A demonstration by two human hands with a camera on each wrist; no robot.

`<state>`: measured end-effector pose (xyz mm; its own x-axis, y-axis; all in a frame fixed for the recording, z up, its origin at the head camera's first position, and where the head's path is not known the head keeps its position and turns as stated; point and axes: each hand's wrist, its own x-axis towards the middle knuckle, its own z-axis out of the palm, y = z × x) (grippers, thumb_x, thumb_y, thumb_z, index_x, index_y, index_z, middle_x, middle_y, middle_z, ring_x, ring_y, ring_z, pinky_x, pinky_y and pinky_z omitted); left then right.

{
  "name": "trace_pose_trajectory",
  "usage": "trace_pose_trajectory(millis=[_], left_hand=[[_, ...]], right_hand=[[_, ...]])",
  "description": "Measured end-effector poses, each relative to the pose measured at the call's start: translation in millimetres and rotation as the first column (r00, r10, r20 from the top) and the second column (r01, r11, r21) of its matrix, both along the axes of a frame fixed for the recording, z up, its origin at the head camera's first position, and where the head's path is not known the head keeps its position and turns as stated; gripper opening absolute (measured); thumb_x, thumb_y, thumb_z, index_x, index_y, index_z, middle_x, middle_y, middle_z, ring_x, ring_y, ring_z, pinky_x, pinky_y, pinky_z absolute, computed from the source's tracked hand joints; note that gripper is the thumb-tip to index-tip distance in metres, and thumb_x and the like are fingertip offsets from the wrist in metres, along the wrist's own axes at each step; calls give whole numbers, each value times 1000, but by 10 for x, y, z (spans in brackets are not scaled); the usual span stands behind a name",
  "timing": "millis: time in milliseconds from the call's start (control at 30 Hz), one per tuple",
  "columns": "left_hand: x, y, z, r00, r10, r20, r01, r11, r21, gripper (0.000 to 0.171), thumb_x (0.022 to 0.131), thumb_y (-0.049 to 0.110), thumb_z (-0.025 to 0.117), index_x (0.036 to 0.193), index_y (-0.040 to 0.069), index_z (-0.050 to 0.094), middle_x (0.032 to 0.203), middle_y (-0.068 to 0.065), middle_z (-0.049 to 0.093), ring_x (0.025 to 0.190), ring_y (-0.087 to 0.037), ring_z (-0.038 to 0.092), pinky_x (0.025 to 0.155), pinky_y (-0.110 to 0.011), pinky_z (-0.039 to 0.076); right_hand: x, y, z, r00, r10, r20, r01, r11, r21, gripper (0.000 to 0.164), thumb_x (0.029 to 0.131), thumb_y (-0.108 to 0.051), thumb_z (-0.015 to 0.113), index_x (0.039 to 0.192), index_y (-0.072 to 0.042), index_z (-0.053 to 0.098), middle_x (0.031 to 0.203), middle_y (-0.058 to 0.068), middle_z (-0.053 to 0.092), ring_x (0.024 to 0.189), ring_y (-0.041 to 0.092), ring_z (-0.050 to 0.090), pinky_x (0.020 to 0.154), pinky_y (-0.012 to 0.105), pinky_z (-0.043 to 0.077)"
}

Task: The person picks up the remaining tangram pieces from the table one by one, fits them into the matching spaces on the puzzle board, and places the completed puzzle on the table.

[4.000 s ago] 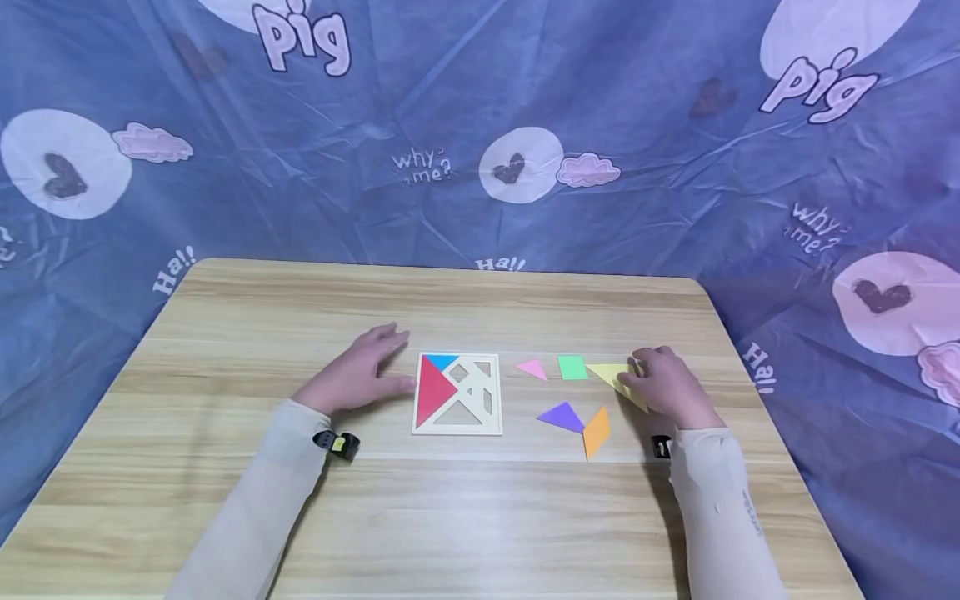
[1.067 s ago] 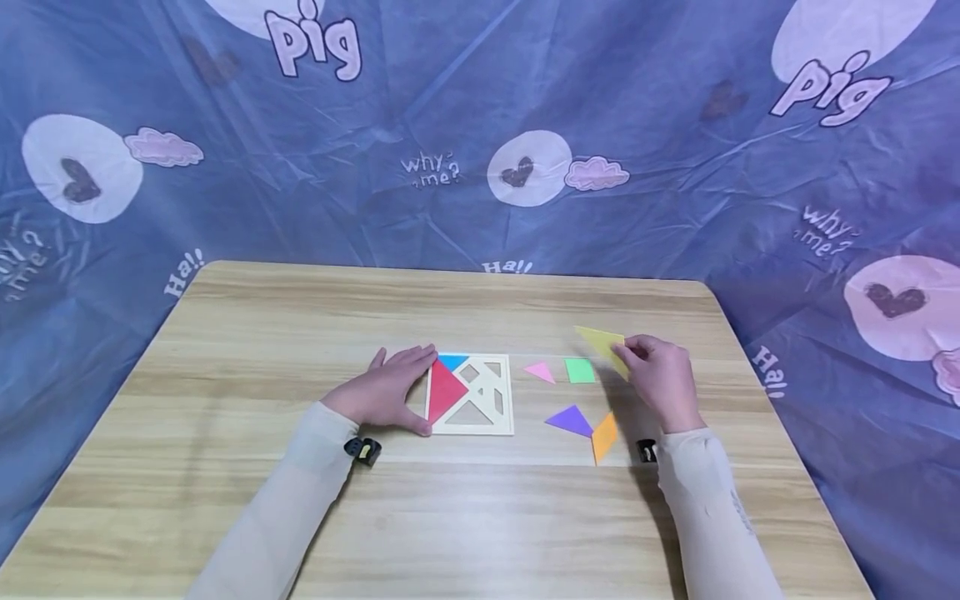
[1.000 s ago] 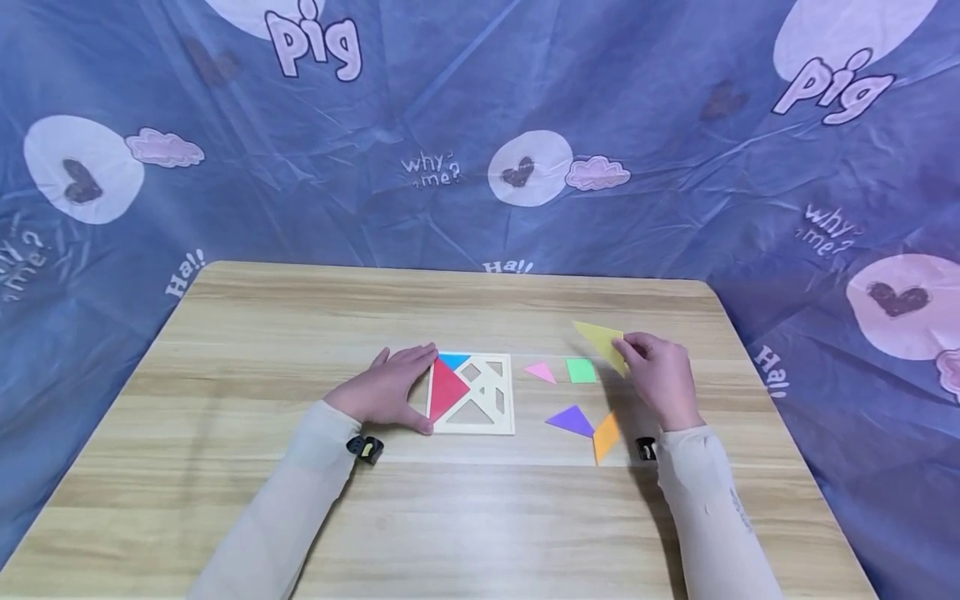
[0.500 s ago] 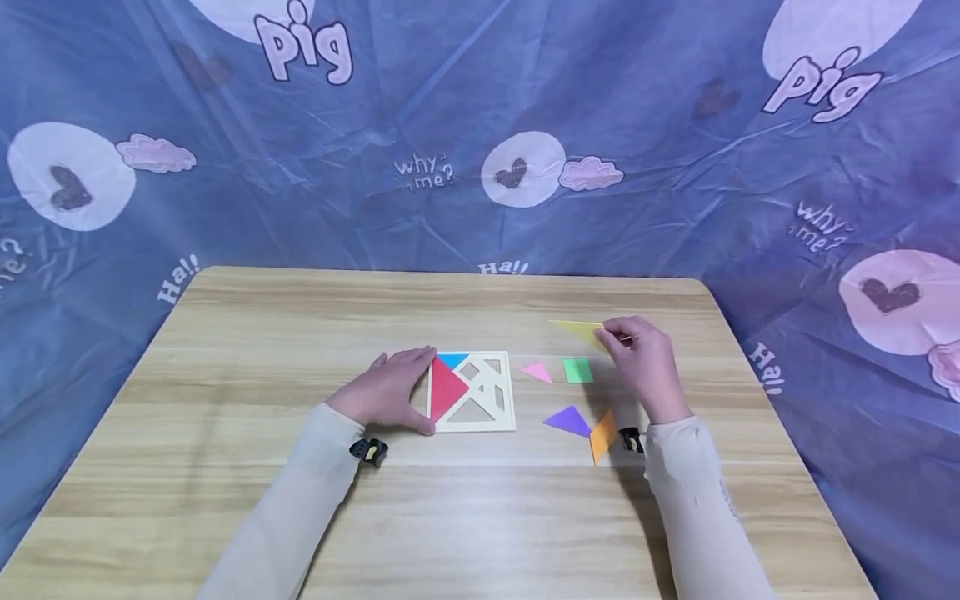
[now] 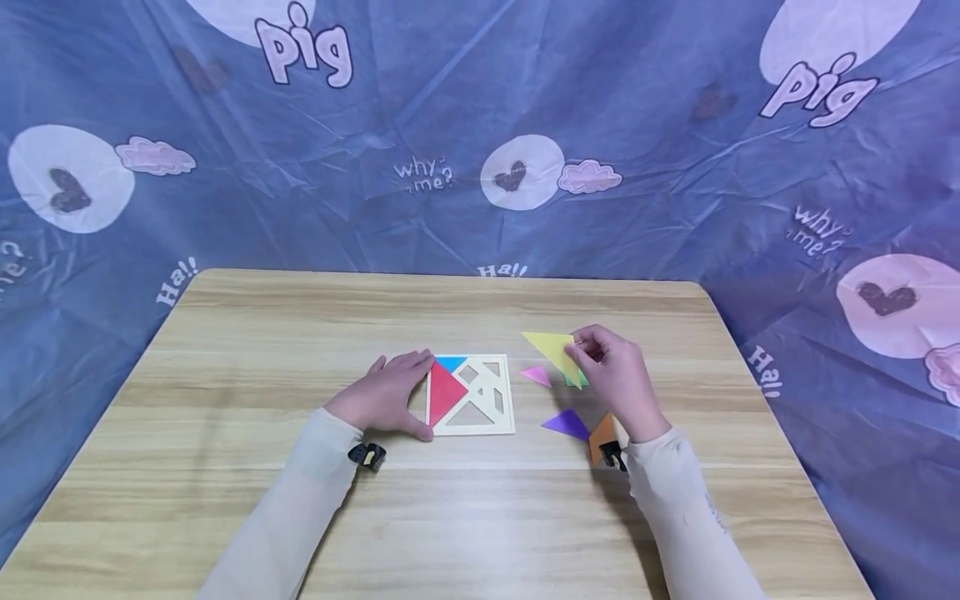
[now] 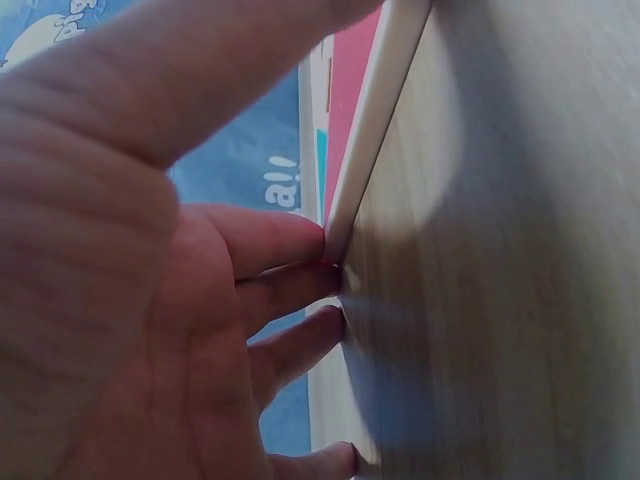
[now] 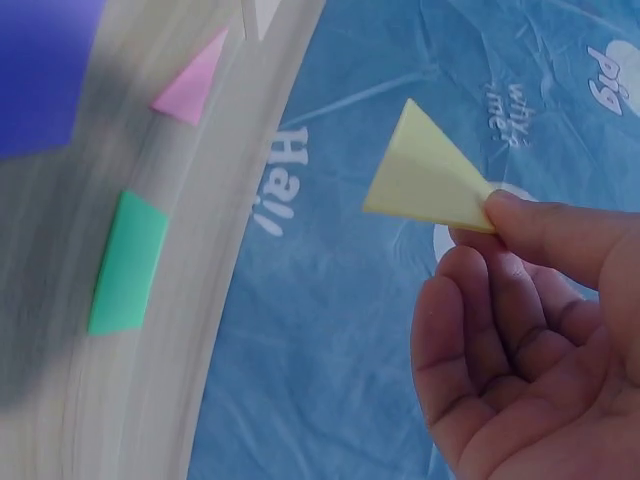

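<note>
My left hand [image 5: 384, 397] rests at the left edge of a cream tangram board [image 5: 476, 430], thumb by the near corner and fingertips at the far corner. In the left wrist view, its spread fingers [image 6: 275, 240] touch the board's corner and the table. A red triangle [image 5: 446, 390] and a blue triangle [image 5: 452, 363] lie in the board; other cut-outs are bare. My right hand [image 5: 618, 375] pinches a yellow triangle [image 5: 551, 348] by one corner between thumb and index finger, raised over the table. The other right fingers curl loosely, seen in the right wrist view.
Right of the board lie a pink triangle [image 5: 537, 376], a purple triangle [image 5: 567, 424], a green square [image 7: 128, 265], partly behind the yellow piece in the head view, and an orange parallelogram [image 5: 599, 435], partly hidden by the wrist camera. A blue printed cloth [image 5: 450, 225] hangs behind the table.
My right hand has picked up the yellow triangle and carried it left, over the green square. My left hand has moved right onto the board's edge and stayed there.
</note>
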<state>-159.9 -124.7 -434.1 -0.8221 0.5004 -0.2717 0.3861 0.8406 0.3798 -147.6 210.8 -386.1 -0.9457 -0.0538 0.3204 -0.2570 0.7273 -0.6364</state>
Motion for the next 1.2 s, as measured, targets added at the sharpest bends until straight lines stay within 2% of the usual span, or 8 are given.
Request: trace_pose_trajectory(millis=[300,567,767,1200], left_hand=[[-18,-7,11,1000,-1,27,0,1000,16,117,64,60,79,153,14,18,159,0,15,146,-20,11,115,-54,5],[-38,-11,-3,999,-9,33,8,1000,21,117,64,61,78,153,15,17,159,1,13,146,-21,9,115,-56,3],[-22,-12,23,999,-6,46,4,999,37,117,65,58,79,153,15,16,159,1,13,146,-23,8,115,-56,1],[-17,-27,61,999,-12,53,10,999,38,116,66,57,79,153,15,15,159,1,12,146,-23,7,114,-56,0]], right_hand=[[-3,-103,-89,998,47,33,-49,997,55,5,84,-21,73,81,-18,69,76,-6,67,66,10,60,61,26,51],[0,-115,-94,999,42,-4,-42,994,100,7,85,-21,72,88,-15,74,84,-4,70,71,10,62,65,29,52],[7,-133,-101,999,43,3,-43,994,103,9,85,-21,72,89,-14,74,82,-3,71,69,10,62,64,29,52],[18,-211,-128,995,68,74,-75,993,88,11,89,-25,67,91,-15,71,83,-5,69,70,10,60,65,29,51]])
